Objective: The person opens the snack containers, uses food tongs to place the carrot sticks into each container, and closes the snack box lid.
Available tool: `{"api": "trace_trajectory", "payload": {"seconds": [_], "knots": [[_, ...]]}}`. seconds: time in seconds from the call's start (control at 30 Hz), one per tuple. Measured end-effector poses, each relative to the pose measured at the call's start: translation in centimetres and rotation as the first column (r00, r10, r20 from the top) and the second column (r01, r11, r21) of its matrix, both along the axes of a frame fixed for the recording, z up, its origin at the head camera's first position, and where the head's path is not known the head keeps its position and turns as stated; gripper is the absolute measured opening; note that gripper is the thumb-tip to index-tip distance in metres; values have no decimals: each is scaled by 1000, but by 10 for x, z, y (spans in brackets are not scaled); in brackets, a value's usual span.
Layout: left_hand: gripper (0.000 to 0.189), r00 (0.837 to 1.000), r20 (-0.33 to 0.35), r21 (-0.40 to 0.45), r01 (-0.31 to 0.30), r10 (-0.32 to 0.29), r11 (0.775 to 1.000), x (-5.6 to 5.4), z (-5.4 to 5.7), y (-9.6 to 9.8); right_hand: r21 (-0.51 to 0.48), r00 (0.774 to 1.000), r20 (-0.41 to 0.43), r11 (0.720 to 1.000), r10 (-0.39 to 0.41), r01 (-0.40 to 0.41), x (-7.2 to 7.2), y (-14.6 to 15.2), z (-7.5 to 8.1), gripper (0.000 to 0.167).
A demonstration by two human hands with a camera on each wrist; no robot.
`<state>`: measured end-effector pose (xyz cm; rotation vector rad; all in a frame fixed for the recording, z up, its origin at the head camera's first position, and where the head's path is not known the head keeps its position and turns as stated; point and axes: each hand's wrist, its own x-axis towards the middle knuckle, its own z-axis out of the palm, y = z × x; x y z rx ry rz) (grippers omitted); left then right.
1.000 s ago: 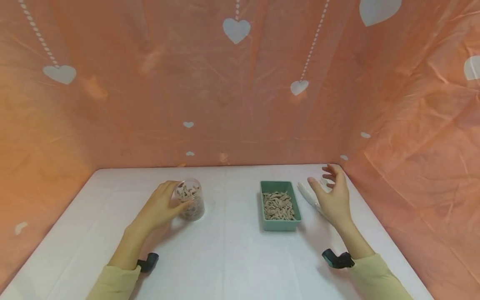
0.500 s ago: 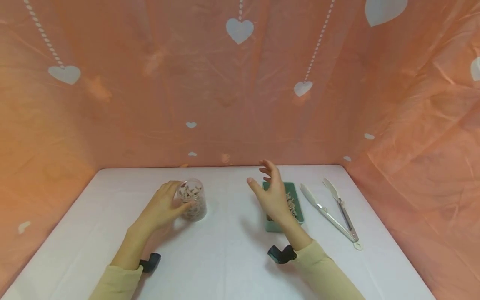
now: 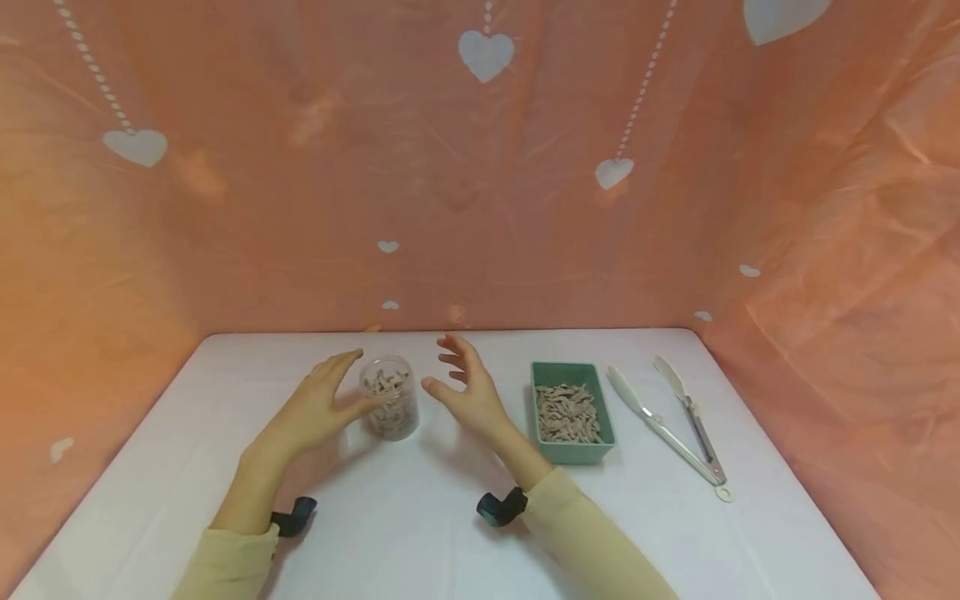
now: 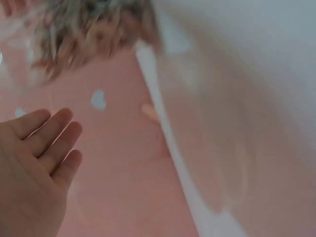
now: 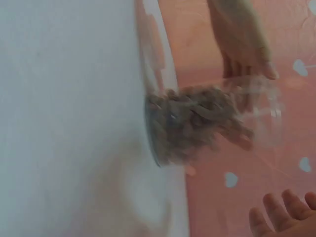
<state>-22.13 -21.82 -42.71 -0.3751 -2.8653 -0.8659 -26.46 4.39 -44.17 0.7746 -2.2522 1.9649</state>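
A clear jar (image 3: 393, 413) stands upright on the white table, partly filled with greyish-brown shreds; no lid shows on it. My left hand (image 3: 318, 402) is at its left side, fingers spread and thumb pointing toward the jar. The left wrist view has these fingers (image 4: 57, 143) straight and apart from the jar. To the jar's right hovers my right hand (image 3: 468, 392), fingers extended and thumb out, with nothing held. In the right wrist view the jar (image 5: 197, 121) is blurred and lies between both hands.
A green rectangular tray (image 3: 573, 454) of similar shreds sits right of my right hand. Farther right, a pair of tongs (image 3: 678, 442) with pale tips lies spread on the table. An orange curtain with white hearts (image 3: 486, 55) encloses the back and sides.
My right hand has moved left from beside the tongs, across the tray, to the jar's right side. My left hand has loosened from the jar and shifted slightly away.
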Motion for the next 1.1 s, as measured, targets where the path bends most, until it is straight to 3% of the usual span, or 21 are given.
{"api": "trace_trajectory", "payload": {"seconds": [0.23, 0.47, 0.53, 0.7, 0.83, 1.1], "knots": [[81, 997, 83, 17, -14, 12, 1000, 4, 12, -24, 23, 988, 119, 995, 97, -101, -4, -15, -16, 81], [77, 990, 134, 18, 42, -44, 999, 7, 8, -44, 82, 982, 142, 987, 127, -140, -7, -23, -25, 86], [79, 980, 194, 14, 50, -52, 999, 9, 6, -49, 104, 981, 140, 984, 133, -148, -8, -25, -24, 85], [82, 931, 352, 49, 88, -99, 995, 11, 0, -57, 118, 978, 148, 979, 146, -164, -8, -31, -24, 81], [80, 917, 372, 38, 139, -143, 990, 11, -6, -58, 127, 977, 152, 977, 153, -173, -8, -34, -26, 79], [72, 919, 384, -36, 116, -93, 993, 11, -14, -52, 126, 971, 183, 976, 154, -179, -9, -36, -30, 77]]}}
